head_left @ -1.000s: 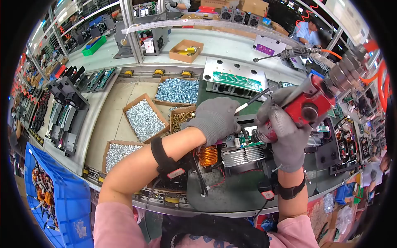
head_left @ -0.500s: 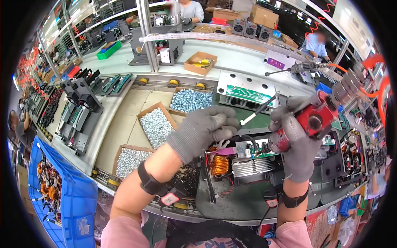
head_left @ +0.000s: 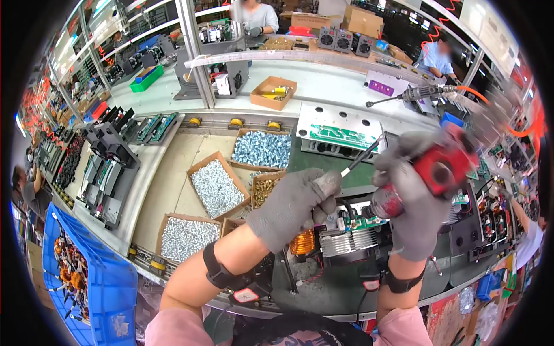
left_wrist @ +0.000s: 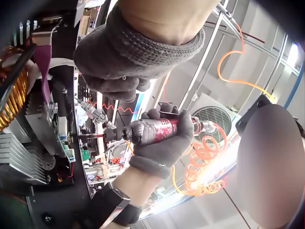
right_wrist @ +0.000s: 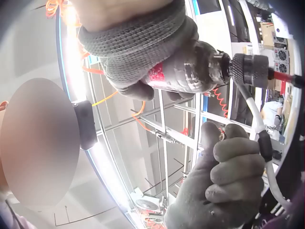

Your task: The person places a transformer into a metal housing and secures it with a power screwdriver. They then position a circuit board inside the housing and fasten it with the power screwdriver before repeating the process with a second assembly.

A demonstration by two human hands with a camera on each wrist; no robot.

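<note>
My gloved left hand (head_left: 294,207) is above the near-left part of an electronic assembly, beside its copper coil (head_left: 302,243) and finned heat sink (head_left: 349,245). In the right wrist view its thumb and forefinger pinch a small brass-coloured screw (right_wrist: 222,135), mostly hidden by the glove. A white cable with a black sleeve (right_wrist: 265,145) runs behind these fingers. My gloved right hand (head_left: 418,210) grips a red air screwdriver (head_left: 444,167), lying level over the assembly. Its bit (right_wrist: 286,77) points leftward, toward the left hand's side. A purple strip (left_wrist: 43,62) rises beside the coil.
Boxes of silver screws (head_left: 217,187), bluish screws (head_left: 262,149) and brass-coloured screws (head_left: 264,189) lie left of the assembly. A white panel with a green board (head_left: 340,124) stands behind it. Another air screwdriver (head_left: 418,93) hangs at the back right. A blue bin (head_left: 109,277) is at lower left.
My left hand drew back left from the assembly, then came forward to the right with its fingertips together beside the cable. The air screwdriver shifted slightly right and is blurred now.
</note>
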